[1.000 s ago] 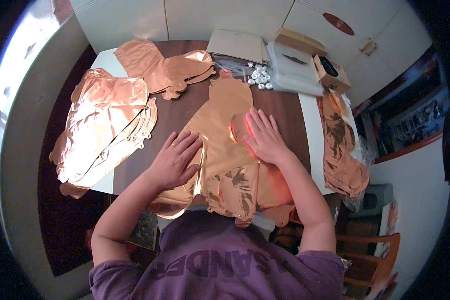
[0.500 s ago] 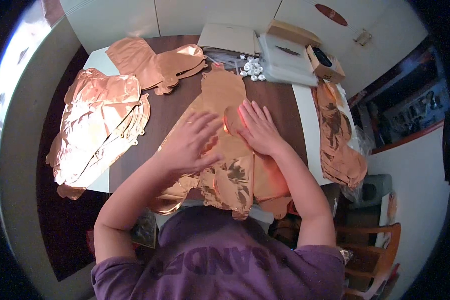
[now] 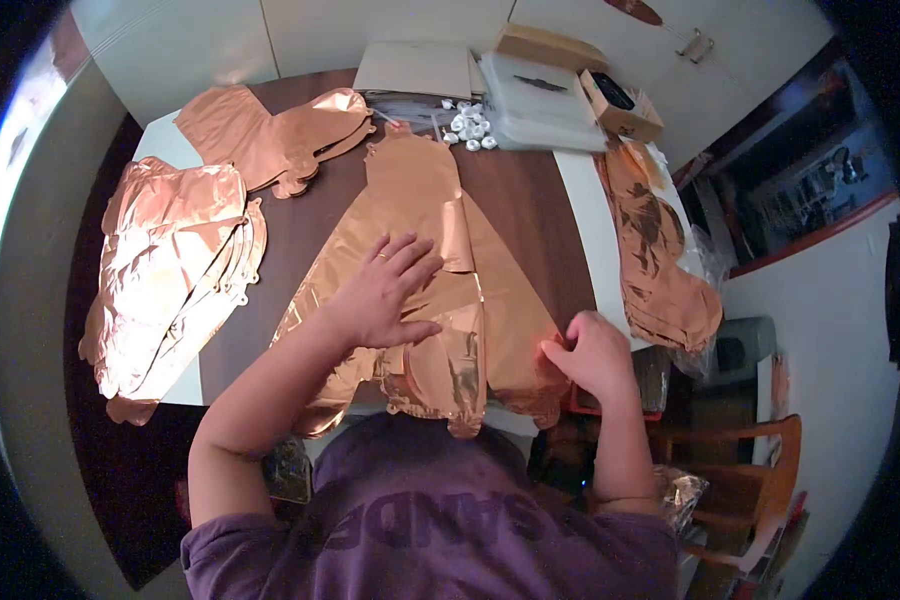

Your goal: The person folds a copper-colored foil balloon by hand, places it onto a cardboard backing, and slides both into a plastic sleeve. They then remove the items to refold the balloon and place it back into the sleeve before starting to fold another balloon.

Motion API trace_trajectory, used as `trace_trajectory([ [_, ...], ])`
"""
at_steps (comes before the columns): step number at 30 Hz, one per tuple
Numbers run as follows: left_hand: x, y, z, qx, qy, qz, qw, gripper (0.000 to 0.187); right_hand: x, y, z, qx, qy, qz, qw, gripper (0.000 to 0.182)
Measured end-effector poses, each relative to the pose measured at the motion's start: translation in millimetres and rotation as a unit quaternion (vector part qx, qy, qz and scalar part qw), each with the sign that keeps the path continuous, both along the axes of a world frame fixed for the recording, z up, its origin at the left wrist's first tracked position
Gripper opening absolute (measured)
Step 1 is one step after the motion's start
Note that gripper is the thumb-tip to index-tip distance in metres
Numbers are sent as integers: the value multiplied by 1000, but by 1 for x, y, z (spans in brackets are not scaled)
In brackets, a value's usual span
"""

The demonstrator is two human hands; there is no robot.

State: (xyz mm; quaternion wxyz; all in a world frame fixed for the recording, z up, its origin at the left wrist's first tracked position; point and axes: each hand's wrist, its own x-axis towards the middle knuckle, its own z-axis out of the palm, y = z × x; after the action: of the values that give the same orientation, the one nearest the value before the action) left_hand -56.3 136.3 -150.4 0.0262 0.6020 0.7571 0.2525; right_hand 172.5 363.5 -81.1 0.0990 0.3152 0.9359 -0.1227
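A large copper-coloured foil sheet [image 3: 405, 175] lies on the dark brown table [image 3: 315, 225] in front of me, with folded parts and a crinkled, shiny lower section. My left hand [image 3: 385, 295] rests over its middle, palm down, with the fingers spread. At the sheet's right edge, my right hand [image 3: 592, 355] has its fingers curled, and its thumb points toward the foil. The fingertips are partly hidden, so whether the edge is pinched is unclear.
Copper foil pieces are stacked at the left [image 3: 175, 265], upper left [image 3: 260, 140] and right [image 3: 650, 250]. White small rolls [image 3: 468, 128], clear plastic bags [image 3: 540, 105] and an open cardboard box [image 3: 625, 110] stand at the back. A wooden chair [image 3: 770, 490] is lower right.
My right hand has moved from the sheet's middle down to its right edge, and its fingers have curled. A folded part there now lies spread to the right. The view has shifted slightly.
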Motion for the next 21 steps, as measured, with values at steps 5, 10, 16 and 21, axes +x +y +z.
trace_trajectory([
  [5, -2, 0, -1, 4, 14, -3, 1000, 84, -13, -9, -2, -200, 97, 23, 975, 28],
  [10, -7, 0, -8, 1, 49, -13, 999, 82, -42, -65, 22, -598, 86, 189, 775, 28],
  [16, -4, 1, -6, -4, 19, -12, 1000, 80, -92, -17, -44, -129, 305, 176, 927, 41],
  [21, -8, 2, -15, -4, 60, -10, 998, 85, -110, -26, -79, -1, 254, 270, 929, 57],
])
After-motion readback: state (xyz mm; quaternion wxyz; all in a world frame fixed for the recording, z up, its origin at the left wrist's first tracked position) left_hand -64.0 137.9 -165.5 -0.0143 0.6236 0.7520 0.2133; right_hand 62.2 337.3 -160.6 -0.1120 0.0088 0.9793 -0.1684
